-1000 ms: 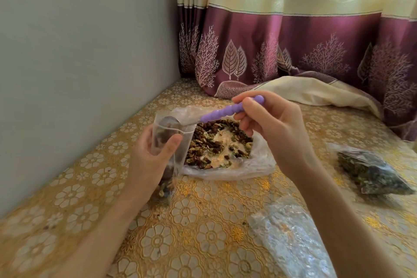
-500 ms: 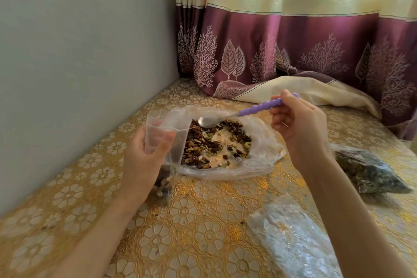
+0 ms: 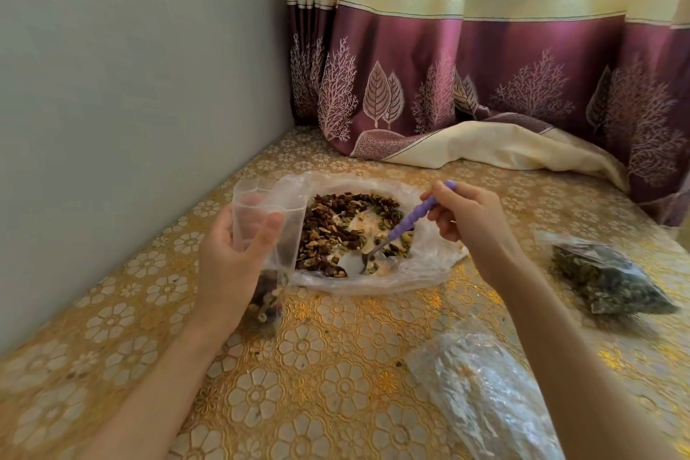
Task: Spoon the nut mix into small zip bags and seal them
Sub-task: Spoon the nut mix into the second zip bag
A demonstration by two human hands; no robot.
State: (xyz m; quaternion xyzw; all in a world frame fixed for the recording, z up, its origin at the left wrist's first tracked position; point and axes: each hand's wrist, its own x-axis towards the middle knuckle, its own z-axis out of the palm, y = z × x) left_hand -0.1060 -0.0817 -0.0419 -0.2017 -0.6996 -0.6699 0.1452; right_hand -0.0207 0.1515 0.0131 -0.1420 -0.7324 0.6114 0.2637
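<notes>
My left hand [image 3: 234,261] holds a small clear zip bag [image 3: 270,222] upright with its mouth open; some nut mix sits in its bottom near the table. My right hand [image 3: 466,218] grips the purple handle of a spoon [image 3: 405,224], whose metal bowl dips into the front of the nut mix [image 3: 347,226]. The brown and green mix lies spread on an opened clear plastic bag [image 3: 422,269] on the table.
A filled bag of dark mix [image 3: 605,278] lies at the right. A crinkled clear plastic packet [image 3: 481,400] lies at the front right. A grey wall runs along the left, and a maroon and cream curtain [image 3: 485,78] drapes onto the gold floral tablecloth [image 3: 317,366] behind.
My right hand drew the spoon out of the small bag's mouth, swung it right, then lowered its bowl into the nut mix. My left hand kept the bag upright.
</notes>
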